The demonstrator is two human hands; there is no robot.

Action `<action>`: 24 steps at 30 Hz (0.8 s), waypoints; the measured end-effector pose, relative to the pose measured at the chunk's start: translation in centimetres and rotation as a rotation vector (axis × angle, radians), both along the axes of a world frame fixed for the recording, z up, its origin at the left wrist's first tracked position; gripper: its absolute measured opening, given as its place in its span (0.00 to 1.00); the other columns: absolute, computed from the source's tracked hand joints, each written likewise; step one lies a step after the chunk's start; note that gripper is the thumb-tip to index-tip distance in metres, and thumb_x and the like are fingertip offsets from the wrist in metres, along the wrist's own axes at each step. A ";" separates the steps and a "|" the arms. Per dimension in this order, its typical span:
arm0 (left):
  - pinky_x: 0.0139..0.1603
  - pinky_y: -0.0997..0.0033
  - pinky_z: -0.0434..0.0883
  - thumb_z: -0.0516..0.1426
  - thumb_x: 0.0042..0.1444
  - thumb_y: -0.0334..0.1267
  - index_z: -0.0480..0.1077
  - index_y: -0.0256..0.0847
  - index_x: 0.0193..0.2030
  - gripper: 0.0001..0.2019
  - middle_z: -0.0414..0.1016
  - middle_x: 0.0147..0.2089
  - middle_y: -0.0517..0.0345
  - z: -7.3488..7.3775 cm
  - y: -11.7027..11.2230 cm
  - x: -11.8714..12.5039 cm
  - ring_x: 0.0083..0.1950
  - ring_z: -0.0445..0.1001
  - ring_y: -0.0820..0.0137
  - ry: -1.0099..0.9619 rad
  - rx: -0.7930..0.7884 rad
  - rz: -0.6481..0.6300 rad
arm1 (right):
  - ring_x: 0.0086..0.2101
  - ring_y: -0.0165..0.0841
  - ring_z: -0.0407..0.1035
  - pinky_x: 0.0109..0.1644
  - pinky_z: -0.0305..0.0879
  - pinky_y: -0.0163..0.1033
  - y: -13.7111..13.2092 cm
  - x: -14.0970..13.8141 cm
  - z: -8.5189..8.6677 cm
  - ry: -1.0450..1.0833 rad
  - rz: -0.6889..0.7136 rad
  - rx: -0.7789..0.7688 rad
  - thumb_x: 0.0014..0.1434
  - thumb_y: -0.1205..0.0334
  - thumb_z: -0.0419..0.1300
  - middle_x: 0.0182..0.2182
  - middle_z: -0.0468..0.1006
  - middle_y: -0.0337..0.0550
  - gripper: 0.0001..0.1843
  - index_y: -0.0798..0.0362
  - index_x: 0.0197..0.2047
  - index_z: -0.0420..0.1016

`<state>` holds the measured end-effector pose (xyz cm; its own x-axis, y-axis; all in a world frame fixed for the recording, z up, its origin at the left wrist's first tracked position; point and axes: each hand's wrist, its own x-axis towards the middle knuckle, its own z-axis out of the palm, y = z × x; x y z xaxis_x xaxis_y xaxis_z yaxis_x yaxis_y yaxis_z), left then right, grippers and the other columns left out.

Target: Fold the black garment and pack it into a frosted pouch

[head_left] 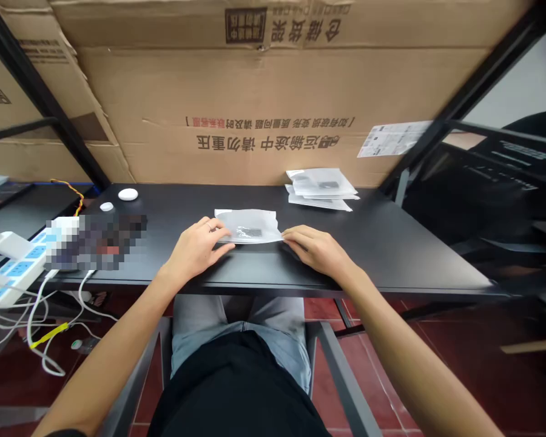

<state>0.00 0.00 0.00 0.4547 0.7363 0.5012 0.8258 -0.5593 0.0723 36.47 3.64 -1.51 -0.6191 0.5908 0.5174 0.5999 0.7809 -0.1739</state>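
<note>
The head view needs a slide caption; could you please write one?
Left hand and right hand touch a plastic bag on a black desk.

Black top (236,388), faded blue jeans (241,364), thin ring (208,226) on left hand (195,249)

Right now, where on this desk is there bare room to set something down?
The desk has bare black top to the right of the right hand and the stack of plastic bags, and another patch between the white discs and the left hand. It is crowded at the far left, around the power strip and a blurred object.
</note>
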 end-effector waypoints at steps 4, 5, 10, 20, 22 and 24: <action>0.46 0.61 0.77 0.58 0.78 0.39 0.83 0.47 0.47 0.11 0.85 0.51 0.52 0.7 1.2 1.4 0.51 0.81 0.59 0.071 -0.009 0.015 | 0.53 0.47 0.85 0.58 0.85 0.54 -0.3 0.0 0.3 0.015 -0.004 0.059 0.80 0.59 0.60 0.52 0.90 0.48 0.11 0.45 0.54 0.85; 0.46 0.62 0.77 0.57 0.79 0.39 0.82 0.47 0.47 0.11 0.85 0.52 0.51 0.9 1.4 1.7 0.51 0.82 0.59 0.066 0.004 0.030 | 0.53 0.48 0.85 0.59 0.85 0.56 -0.5 -0.2 0.5 0.029 -0.010 0.092 0.79 0.59 0.61 0.52 0.90 0.49 0.11 0.45 0.55 0.85; 0.44 0.64 0.75 0.54 0.81 0.41 0.79 0.44 0.51 0.12 0.83 0.54 0.50 2.5 1.6 2.9 0.52 0.83 0.61 -0.049 0.070 0.087 | 0.56 0.46 0.85 0.62 0.85 0.53 -2.2 -3.6 1.5 0.026 0.096 0.265 0.78 0.68 0.59 0.57 0.89 0.51 0.19 0.46 0.67 0.81; 0.46 0.58 0.78 0.57 0.76 0.60 0.75 0.48 0.58 0.19 0.85 0.42 0.50 3.0 1.7 1.4 0.44 0.86 0.53 -0.279 -0.284 0.450 | 0.60 0.55 0.82 0.63 0.79 0.57 1.1 -11.1 2.6 -0.490 -0.012 -0.023 0.68 0.80 0.56 0.64 0.83 0.70 0.31 0.64 0.73 0.75; 0.42 0.59 0.80 0.60 0.74 0.57 0.73 0.48 0.61 0.19 0.84 0.35 0.54 2.3 2.7 0.4 0.38 0.86 0.54 -0.386 -0.538 0.430 | 0.58 0.54 0.83 0.60 0.79 0.54 1.7 -11.3 2.6 -0.526 -0.018 -0.024 0.67 0.81 0.56 0.62 0.84 0.68 0.31 0.61 0.71 0.77; 0.39 0.62 0.81 0.64 0.71 0.51 0.73 0.47 0.61 0.18 0.84 0.33 0.57 1.4 3.8 -0.4 0.34 0.85 0.59 -0.552 -0.748 0.296 | 0.55 0.53 0.84 0.58 0.78 0.52 2.0 -11.3 2.8 -0.536 -0.020 0.013 0.68 0.81 0.56 0.58 0.87 0.66 0.28 0.60 0.67 0.79</action>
